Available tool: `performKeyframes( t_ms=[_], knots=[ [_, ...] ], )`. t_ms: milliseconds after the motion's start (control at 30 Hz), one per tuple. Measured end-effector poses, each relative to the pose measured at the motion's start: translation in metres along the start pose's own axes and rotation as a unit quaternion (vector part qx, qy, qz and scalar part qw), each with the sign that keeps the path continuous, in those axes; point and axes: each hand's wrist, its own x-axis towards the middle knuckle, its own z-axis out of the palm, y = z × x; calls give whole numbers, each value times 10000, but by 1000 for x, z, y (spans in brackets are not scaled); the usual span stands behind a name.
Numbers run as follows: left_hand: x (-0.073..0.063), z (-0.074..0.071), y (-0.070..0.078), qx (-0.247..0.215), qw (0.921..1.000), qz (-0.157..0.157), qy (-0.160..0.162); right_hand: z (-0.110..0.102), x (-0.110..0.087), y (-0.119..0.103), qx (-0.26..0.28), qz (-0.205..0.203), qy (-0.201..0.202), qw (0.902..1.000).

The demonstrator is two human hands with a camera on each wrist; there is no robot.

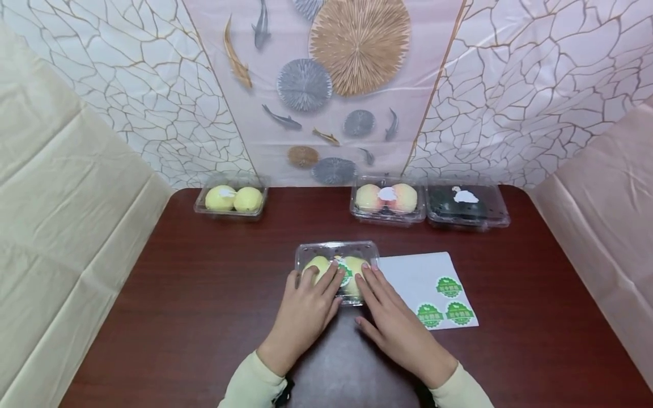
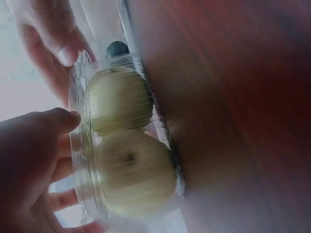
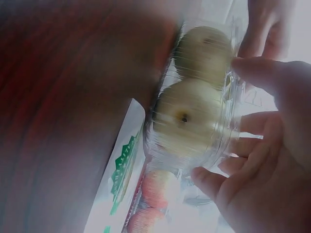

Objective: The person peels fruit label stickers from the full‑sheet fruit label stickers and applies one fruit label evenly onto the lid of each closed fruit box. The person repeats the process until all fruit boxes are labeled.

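Observation:
A clear plastic clamshell box (image 1: pixel 326 246) stands near the middle of the table, its lid down. Two pale yellow-green round fruits (image 2: pixel 138 177), like pears or apples, lie side by side inside. On the lid is a round green-and-white sticker (image 1: pixel 346 276), partly covered by fingers. My left hand (image 1: pixel 308 309) rests on the lid's left part, fingers extended across the top. From the right, my right hand (image 1: pixel 395 323) lays its straight fingers on the lid's other side, thumb apart near the front. Both wrist views show fingertips along the lid's edge.
Right of the box lies a white sheet (image 1: pixel 413 277) with several green stickers (image 1: pixel 449 287). Along the back edge stand a box of yellow fruits (image 1: pixel 247 199), a box of pinkish peaches (image 1: pixel 406 198) and a box with dark green contents (image 1: pixel 444 205). Fabric walls (image 1: pixel 51 198) flank the table.

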Motion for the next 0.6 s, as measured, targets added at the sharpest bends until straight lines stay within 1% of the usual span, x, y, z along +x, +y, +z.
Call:
performKeyframes(
  t_ms=[67, 167, 267, 333, 367, 400, 467, 533, 600],
  knots=[
    [-1, -1, -2, -372, 9990, -44, 263, 0, 0, 0, -105, -26, -17, 9999],
    [-3, -5, -5, -1051, 9930, -204, 502, 0, 1, -1, -145, -37, -34, 9999],
    [-3, -8, -7, -1580, 9849, -438, 564, 0, 2, -2, -17, -14, -86, 10000],
    [-2, -10, -7, -1825, 9794, -676, 531, -2, 2, -1, 277, 87, -32, 9996],
    [-1, -11, -6, -1954, 9761, -815, 486, -3, 3, -1, 529, 183, 55, 9984],
    [0, -12, -6, -2112, 9716, -978, 437, -4, 3, -1, 786, 301, 189, 9963],
    [2, -14, -5, -2369, 9621, -1307, 338, -5, 3, 0, 1323, 578, 573, 9879],
    [4, -16, -5, -2549, 9537, -1581, 229, -6, 5, 1, 1734, 915, 955, 9759],
    [4, -18, -6, -2631, 9484, -1769, 106, -6, 9, 1, 2025, 1308, 1153, 9636]
  ],
)
